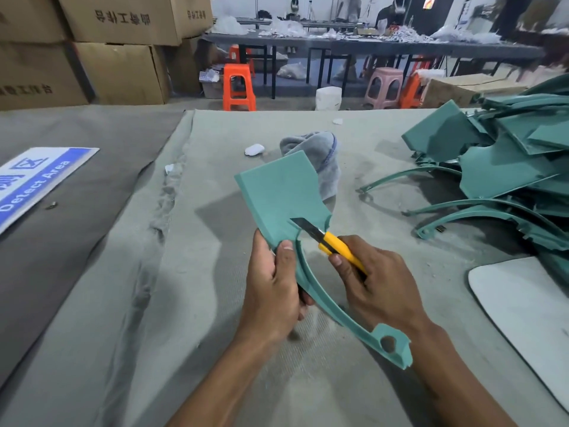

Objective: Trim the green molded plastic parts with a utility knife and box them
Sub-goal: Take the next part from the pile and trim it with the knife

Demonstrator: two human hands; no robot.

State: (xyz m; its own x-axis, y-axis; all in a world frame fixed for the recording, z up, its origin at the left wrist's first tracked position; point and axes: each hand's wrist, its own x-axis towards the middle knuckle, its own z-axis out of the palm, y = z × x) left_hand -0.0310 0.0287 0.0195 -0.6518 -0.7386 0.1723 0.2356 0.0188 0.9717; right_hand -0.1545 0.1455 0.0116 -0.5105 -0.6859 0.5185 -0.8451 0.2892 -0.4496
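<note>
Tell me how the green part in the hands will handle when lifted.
The green part probably stays stiff: the left hand grips it near the middle and both ends hold shape. Likely light, since one hand holds it up. Its thin curved arm may flex under the utility knife.

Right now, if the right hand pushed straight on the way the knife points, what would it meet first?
The right hand aims the utility knife up and left; its blade already lies against the green part held by the left hand, so it meets that first.
</note>
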